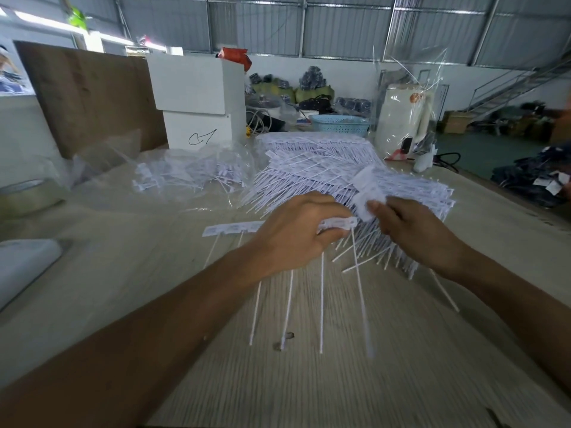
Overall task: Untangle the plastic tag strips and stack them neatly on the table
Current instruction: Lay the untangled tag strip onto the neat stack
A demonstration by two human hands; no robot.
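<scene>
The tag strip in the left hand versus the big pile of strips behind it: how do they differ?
The tag strip is a single row, gripped by the left hand above the table, tails dangling; the pile is many layers, resting on the table, tails fanned toward the camera. The right hand pinches a tag by the pile. Both are white plastic.

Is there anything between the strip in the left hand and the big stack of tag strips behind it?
Only the right hand, which pinches a blurred tag at the stack's near edge. The left hand holds its strip right beside that edge, tails hanging toward the table; nothing else visible intervenes.
</scene>
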